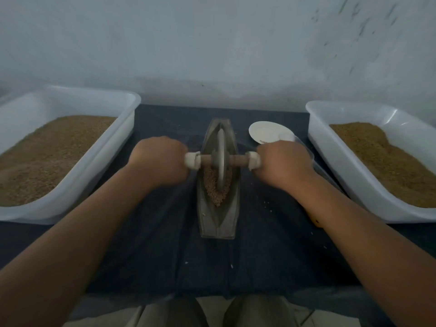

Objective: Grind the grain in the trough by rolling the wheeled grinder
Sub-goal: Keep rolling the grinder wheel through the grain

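Note:
A boat-shaped metal trough (pixel 218 223) lies lengthwise on a dark cloth in the middle. Brown grain (pixel 211 182) fills its near half. The wheeled grinder (pixel 221 159), a grey disc on a wooden axle with white-wrapped ends, stands upright in the trough's middle. My left hand (pixel 160 159) grips the left end of the axle, and my right hand (pixel 284 161) grips the right end. Both fists hide the handle tips.
A white tub (pixel 113 147) holding brown grain sits on the left; a second white tub (pixel 335 159) with brown material sits on the right. A small white dish (pixel 269 134) lies behind my right hand. Stray grains dot the dark cloth (pixel 212 267). A pale wall stands behind.

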The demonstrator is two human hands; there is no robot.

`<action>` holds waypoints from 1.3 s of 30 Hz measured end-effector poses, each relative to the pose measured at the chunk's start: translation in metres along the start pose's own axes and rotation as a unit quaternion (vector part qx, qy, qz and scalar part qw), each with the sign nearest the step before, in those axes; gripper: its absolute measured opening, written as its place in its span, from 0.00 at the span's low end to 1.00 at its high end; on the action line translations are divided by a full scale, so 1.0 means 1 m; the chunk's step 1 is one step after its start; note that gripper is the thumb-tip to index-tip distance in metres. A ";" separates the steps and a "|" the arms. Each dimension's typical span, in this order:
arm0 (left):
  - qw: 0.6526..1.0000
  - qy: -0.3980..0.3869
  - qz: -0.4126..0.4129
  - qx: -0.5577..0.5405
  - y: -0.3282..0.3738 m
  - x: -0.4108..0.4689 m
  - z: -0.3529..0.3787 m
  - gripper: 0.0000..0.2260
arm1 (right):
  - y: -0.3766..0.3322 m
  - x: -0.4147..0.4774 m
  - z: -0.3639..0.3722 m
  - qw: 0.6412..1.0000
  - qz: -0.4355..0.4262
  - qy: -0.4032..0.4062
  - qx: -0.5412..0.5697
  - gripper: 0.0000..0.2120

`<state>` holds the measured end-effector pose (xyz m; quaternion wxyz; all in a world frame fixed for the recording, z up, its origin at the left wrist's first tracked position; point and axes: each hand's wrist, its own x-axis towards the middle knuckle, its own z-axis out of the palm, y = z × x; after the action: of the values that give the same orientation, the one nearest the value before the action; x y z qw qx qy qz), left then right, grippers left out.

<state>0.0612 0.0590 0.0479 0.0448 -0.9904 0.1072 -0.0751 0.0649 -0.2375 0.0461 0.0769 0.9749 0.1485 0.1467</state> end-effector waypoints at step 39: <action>0.999 0.043 0.028 -0.017 -0.010 -0.030 0.012 0.14 | 0.005 -0.036 -0.004 0.998 -0.031 0.037 0.043 0.17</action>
<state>0.0358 0.0764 0.0326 0.0256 -0.9835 0.1379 -0.1142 0.0324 -0.2535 0.0415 0.0339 0.9663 0.1871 0.1736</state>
